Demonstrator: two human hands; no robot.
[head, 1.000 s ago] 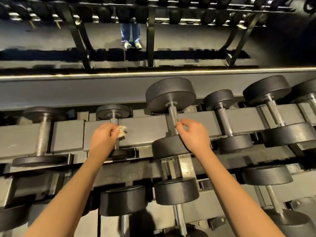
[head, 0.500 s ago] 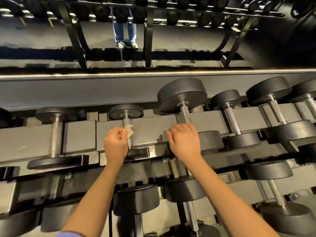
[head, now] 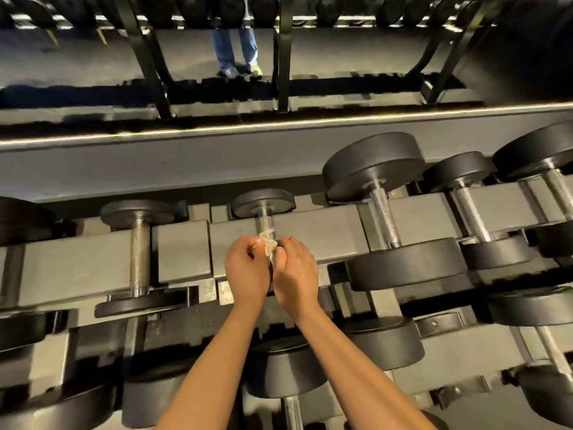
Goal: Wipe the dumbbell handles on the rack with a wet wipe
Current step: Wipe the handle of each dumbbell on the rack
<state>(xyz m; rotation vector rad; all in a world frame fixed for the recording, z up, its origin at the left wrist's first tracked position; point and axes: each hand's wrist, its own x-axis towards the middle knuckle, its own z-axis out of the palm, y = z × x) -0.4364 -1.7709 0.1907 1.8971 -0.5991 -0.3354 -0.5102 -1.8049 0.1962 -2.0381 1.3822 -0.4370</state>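
my right hand (head: 296,274) has left the big dumbbell (head: 372,164), now curled on the small handle (head: 264,223) beside my left hand (head: 246,271), which pinches the wet wipe (head: 266,242) against it. risk: bunched wipe snags on knurling, tears.

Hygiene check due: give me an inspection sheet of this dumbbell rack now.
Surface: grey rack, dumbbells seated in its cradles.
Job's things: wet wipe bunched on small dumbbell handle.
Clutter: nothing seen.
Grips: left grip pinches wipe; right grip holds same handle.
Cables: nothing seen.
Surroundings: second rack behind; person's legs in jeans.
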